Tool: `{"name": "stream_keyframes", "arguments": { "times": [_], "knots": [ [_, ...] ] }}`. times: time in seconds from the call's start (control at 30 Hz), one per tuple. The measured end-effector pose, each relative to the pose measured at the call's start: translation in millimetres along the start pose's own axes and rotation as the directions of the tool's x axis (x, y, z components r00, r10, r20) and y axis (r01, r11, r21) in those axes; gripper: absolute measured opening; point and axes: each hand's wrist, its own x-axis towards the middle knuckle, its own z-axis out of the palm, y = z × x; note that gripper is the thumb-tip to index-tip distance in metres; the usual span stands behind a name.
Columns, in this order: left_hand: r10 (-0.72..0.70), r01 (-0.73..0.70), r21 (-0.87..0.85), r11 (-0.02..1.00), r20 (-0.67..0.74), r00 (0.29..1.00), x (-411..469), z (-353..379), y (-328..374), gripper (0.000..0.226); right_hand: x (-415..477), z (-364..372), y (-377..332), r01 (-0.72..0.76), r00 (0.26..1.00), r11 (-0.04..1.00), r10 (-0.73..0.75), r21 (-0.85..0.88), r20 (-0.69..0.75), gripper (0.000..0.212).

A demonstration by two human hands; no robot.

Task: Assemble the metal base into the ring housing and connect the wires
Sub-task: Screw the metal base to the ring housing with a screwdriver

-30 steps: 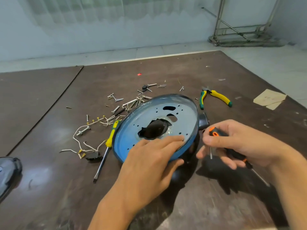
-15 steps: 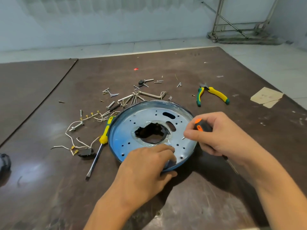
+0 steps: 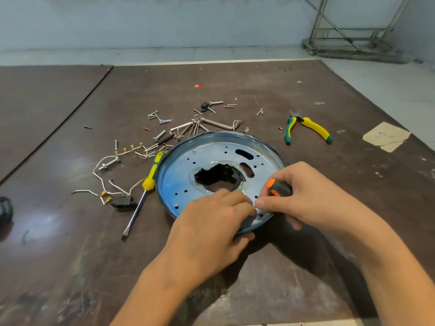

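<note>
A round metal base (image 3: 179,177) with many small holes and a jagged dark opening in its middle lies flat inside a dark ring housing (image 3: 235,134) on the brown table. My left hand (image 3: 211,229) rests on the near rim, its fingertips pinched over a hole. My right hand (image 3: 306,198) grips an orange-and-black screwdriver (image 3: 279,187) in the palm while thumb and forefinger meet the left fingertips; a tiny screw may sit there, too small to tell. White wires with brass terminals (image 3: 110,175) and a black switch (image 3: 122,201) lie left of the housing.
A yellow-handled flat screwdriver (image 3: 147,184) lies against the housing's left edge. Several loose screws, bolts and metal rods (image 3: 188,128) are scattered behind it. Yellow-green pliers (image 3: 306,129) lie at the back right, a cardboard scrap (image 3: 386,136) further right. A dark object (image 3: 6,208) sits at the left edge.
The housing went from tilted on edge to lying flat. My right hand moved in over the near rim and its fingertips now touch my left hand's.
</note>
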Motion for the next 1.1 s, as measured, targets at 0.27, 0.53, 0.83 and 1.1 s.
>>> {"name": "stream_keyframes", "arguments": {
  "times": [0.27, 0.53, 0.83, 1.1],
  "knots": [
    [0.128, -0.128, 0.076, 0.989, 0.007, 0.992, 1.7, 3.4, -2.1, 0.039, -0.3, 0.1, -2.6, 0.036, 0.995, 0.999, -0.039, -0.027, -0.088, 0.013],
    [0.135, -0.135, 0.036, 0.990, 0.011, 0.991, 1.0, 2.9, -1.5, 0.059, -1.2, -0.4, -4.4, 0.033, 0.993, 0.999, -0.032, 0.010, -0.117, 0.018],
    [0.101, -0.101, 0.001, 0.995, 0.018, 0.995, 0.9, 3.0, -3.8, 0.049, -0.4, 1.2, -1.6, 0.023, 0.990, 0.999, -0.028, -0.035, -0.137, 0.020],
    [0.035, -0.036, -0.067, 0.997, -0.004, 0.999, -0.2, 2.4, -5.5, 0.046, -2.0, -1.4, -1.4, 0.029, 0.993, 0.999, -0.025, 0.033, -0.113, 0.016]
  ]
}}
